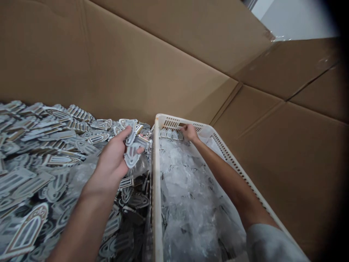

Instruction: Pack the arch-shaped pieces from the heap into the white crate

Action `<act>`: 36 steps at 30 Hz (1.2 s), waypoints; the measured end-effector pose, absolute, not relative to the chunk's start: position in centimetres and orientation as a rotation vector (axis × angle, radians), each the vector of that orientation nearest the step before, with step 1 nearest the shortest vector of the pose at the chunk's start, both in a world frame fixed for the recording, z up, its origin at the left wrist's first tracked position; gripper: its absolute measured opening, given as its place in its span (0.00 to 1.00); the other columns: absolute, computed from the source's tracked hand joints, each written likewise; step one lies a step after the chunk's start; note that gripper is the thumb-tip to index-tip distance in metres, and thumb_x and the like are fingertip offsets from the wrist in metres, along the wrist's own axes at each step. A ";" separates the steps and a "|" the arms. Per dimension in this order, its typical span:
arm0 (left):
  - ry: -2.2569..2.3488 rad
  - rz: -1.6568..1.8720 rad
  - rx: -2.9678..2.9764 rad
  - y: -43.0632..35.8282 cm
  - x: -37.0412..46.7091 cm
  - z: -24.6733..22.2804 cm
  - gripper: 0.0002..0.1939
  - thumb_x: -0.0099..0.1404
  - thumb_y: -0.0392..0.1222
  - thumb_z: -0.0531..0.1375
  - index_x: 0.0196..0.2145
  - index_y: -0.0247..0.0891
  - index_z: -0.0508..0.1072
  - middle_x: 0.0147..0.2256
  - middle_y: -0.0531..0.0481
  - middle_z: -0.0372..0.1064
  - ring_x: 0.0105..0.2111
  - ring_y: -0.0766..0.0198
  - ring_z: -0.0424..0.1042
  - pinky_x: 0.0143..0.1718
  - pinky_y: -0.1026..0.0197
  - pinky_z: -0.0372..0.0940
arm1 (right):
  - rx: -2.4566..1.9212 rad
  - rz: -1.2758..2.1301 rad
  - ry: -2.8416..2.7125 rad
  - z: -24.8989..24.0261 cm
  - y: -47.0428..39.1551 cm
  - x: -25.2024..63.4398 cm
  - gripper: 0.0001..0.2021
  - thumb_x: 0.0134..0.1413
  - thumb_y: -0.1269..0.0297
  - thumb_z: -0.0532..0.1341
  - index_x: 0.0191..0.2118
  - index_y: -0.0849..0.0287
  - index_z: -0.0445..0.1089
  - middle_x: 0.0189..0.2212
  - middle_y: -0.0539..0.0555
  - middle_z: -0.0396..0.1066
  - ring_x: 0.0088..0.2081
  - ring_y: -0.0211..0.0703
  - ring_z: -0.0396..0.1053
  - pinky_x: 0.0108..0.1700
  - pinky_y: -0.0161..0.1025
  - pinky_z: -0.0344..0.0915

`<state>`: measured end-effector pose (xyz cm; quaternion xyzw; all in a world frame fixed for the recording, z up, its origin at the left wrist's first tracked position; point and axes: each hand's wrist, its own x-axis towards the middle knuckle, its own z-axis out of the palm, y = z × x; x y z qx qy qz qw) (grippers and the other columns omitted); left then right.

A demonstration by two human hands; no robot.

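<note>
Left hand of the person is closed on a few window-shaped pieces, thumb over the top, fingers mostly hidden behind 'em. It's held above the loose pile, just left of the crate. Right hand is well apart from it, reaching inside the crate near the far wall, fingertips bent in at the R end of a short row of pieces. From where I'm standing, can't tell if it's gripping one or only touching.

Row stands side by side, approx. upright, up against the far end. Rest of the crate's full of crumpled see-through plastic, w/ bits of grey pieces showing thru. Crate's white w/ slotted sides.

Big pile of similar pieces fills the L side, jumbled at all angles, some stacked flat; one larger piece w/ brown scrollwork lies near the lower L. Cardboard walls rise behind. Pale grey sleeve on the R arm.
</note>
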<state>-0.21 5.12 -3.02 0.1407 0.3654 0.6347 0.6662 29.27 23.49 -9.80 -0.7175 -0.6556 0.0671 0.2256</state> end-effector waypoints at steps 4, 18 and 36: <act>0.723 1.381 0.413 4.9 0.1 -2.9 0.11 0.76 0.35 0.53 0.36 0.31 0.72 0.28 0.47 0.71 0.21 0.65 0.72 0.14 0.67 0.65 | -1.363 0.742 -1.987 -5.6 19.3 23.8 0.21 0.70 0.47 0.59 0.36 0.61 0.75 0.31 0.53 0.74 0.29 0.37 0.66 0.32 0.34 0.63; 0.520 0.985 0.718 3.8 -0.5 -2.4 0.19 0.78 0.46 0.50 0.38 0.34 0.76 0.27 0.44 0.66 0.15 0.70 0.58 0.12 0.71 0.53 | -0.531 1.925 -1.619 -2.4 11.8 17.5 0.19 0.49 0.55 0.78 0.42 0.58 0.76 0.33 0.49 0.73 0.34 0.38 0.70 0.41 0.37 0.71; 0.897 1.322 0.657 4.6 -0.6 -3.3 0.09 0.71 0.39 0.61 0.34 0.33 0.69 0.29 0.46 0.69 0.20 0.67 0.65 0.10 0.71 0.51 | -1.851 0.483 -1.520 -6.8 22.6 34.3 0.06 0.48 0.76 0.65 0.31 0.60 0.70 0.26 0.48 0.69 0.29 0.38 0.66 0.36 0.36 0.65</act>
